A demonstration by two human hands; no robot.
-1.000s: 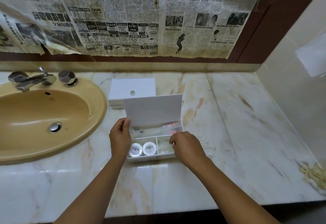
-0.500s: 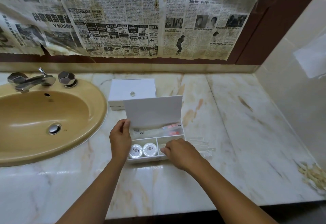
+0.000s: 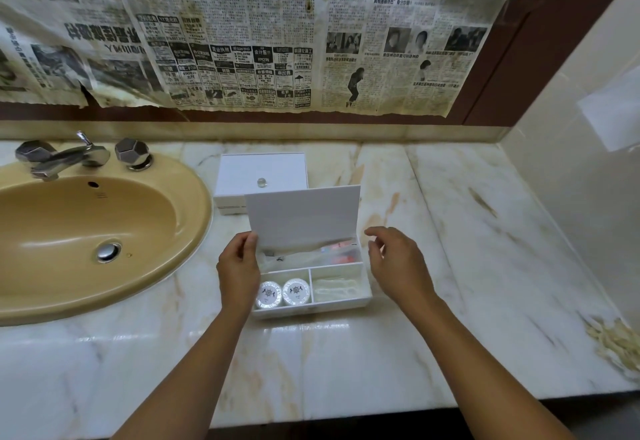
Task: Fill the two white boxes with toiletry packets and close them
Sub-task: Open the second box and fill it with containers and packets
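You have two white boxes on the marble counter [image 3: 450,266]. The near box [image 3: 341,301] sits open just in front of you, its lid [image 3: 304,217] standing nearly upright. Your left hand [image 3: 239,271] pinches the lid's left edge, thumb and fingers curled on it, and holds it up. Your right hand [image 3: 398,263] hovers just right of the box, fingers loosely curled and apart, holding nothing and touching nothing. The box has three compartments. The front left one holds two round white packets [image 3: 282,293] side by side, each with a dark printed emblem. The front right one holds clear-wrapped packets [image 3: 337,289]; you cannot count them through the plastic. The long rear compartment holds more clear-wrapped packets [image 3: 311,256], with something red-orange showing at its right end; their number is also unclear. The far box [image 3: 261,176] sits just behind the open lid, its own lid down, with one small round knob [image 3: 261,182] on top. To your left is one tan sink [image 3: 69,242] with one faucet [image 3: 64,159] and two faceted handles. Newspaper [image 3: 277,34] covers the wall behind the counter.
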